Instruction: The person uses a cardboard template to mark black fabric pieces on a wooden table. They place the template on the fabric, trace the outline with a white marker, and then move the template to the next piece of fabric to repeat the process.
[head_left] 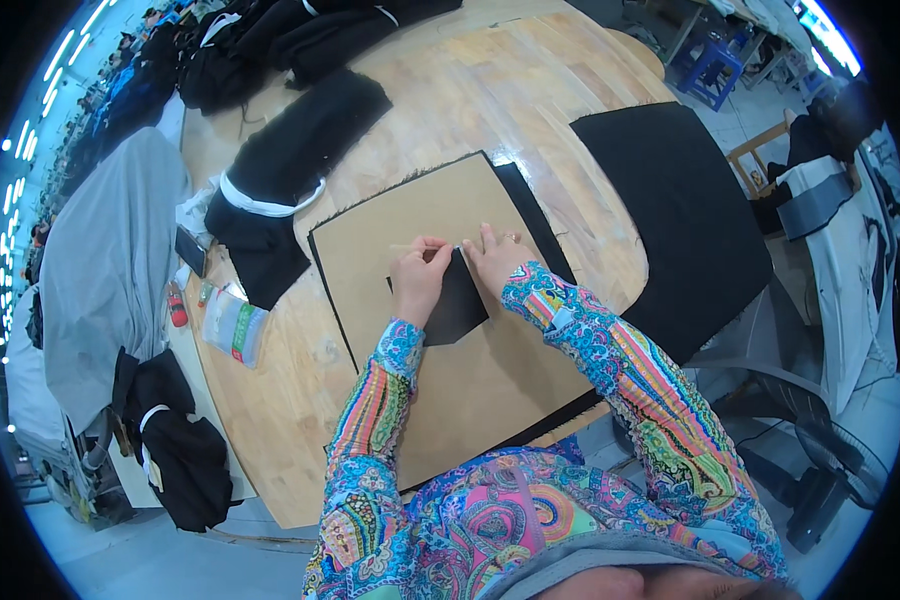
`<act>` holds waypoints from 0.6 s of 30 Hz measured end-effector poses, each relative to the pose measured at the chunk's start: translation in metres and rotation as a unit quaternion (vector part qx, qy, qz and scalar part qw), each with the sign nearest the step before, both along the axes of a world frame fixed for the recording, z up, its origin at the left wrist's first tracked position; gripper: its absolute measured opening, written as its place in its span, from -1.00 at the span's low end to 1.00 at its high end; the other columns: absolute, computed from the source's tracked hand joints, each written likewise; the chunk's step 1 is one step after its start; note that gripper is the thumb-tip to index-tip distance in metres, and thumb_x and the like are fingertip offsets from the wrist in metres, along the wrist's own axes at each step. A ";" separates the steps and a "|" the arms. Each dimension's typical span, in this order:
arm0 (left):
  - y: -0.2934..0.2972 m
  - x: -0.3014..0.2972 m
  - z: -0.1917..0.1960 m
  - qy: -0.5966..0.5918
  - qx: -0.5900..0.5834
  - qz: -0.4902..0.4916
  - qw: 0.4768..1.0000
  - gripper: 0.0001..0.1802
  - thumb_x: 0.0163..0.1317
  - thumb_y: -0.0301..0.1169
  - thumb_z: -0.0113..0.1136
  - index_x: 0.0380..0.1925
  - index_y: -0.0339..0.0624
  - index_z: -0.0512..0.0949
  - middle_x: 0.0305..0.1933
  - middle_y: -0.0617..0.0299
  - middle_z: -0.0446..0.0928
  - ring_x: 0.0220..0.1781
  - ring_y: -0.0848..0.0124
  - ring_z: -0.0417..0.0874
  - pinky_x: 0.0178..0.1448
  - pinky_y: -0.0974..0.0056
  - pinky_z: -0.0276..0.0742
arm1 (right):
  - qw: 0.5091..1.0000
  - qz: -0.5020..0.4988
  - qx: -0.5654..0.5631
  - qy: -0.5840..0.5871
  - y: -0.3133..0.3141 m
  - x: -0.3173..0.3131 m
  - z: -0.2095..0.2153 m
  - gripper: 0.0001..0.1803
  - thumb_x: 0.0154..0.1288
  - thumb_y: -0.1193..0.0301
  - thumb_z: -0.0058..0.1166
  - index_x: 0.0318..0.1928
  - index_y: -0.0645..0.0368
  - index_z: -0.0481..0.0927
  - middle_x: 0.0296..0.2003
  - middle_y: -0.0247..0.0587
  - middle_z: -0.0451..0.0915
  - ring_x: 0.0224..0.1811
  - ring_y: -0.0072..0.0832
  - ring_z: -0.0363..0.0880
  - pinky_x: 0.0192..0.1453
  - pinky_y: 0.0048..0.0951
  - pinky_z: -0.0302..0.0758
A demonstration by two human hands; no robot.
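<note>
A tan sheet (370,390) lies over black fabric (535,215), whose frayed edges show around it. Near its middle is a dark pocket-shaped patch (455,310); whether it is a separate piece or an opening, I cannot tell. My left hand (420,278) is at the patch's upper left, thumb and forefinger pinched together at its top edge. What they hold is too small to make out; a thin pale line shows beside the fingers. At the upper right of the patch, my right hand (495,262) rests on the sheet with its fingers spread.
A large black fabric panel (675,200) hangs over the table's right side. Bundled black cloth (280,150) with a white band, a plastic packet (233,328) and a small red object (177,306) lie left. Black garments (330,40) are piled at the far edge.
</note>
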State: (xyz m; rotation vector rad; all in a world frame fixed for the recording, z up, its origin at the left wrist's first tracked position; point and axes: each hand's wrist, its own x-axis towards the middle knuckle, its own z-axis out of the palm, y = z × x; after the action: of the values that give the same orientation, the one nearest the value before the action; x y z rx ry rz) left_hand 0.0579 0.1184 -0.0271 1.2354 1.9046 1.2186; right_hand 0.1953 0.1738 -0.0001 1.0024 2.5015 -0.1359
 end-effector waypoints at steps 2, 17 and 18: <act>0.001 0.002 0.000 0.025 0.002 0.003 1.000 -0.80 0.13 -0.34 0.20 -0.41 -0.28 0.59 -0.45 0.07 0.64 -0.41 0.34 0.67 -0.27 0.31 0.52 | 1.000 0.006 0.006 -0.003 -0.001 0.000 0.002 -0.35 0.28 0.41 -0.12 0.38 0.04 0.07 0.32 0.21 0.07 0.11 0.20 0.40 0.16 -0.17 0.43; -0.003 0.004 0.001 0.071 0.018 0.028 0.997 -0.82 0.14 -0.36 0.19 -0.38 -0.28 0.57 -0.45 0.10 0.62 -0.38 0.37 0.66 -0.28 0.29 0.53 | 1.000 -0.002 -0.012 0.007 -0.001 0.001 0.006 -0.28 0.20 0.45 -0.01 0.37 0.05 0.07 0.32 0.23 0.07 0.11 0.20 0.39 0.16 -0.17 0.43; -0.009 -0.001 0.001 0.013 0.023 0.049 0.998 -0.83 0.15 -0.39 0.18 -0.36 -0.29 0.56 -0.44 0.11 0.62 -0.38 0.39 0.65 -0.27 0.32 0.54 | 1.000 0.005 -0.012 -0.005 -0.002 0.001 0.010 -0.27 0.19 0.46 0.00 0.37 0.05 0.06 0.32 0.23 0.06 0.12 0.20 0.39 0.17 -0.17 0.43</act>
State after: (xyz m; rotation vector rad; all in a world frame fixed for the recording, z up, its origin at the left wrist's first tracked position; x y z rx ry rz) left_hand 0.0569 0.1092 -0.0258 1.1995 1.9878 1.3102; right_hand 0.1958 0.1722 0.0104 0.9798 2.4901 -0.1570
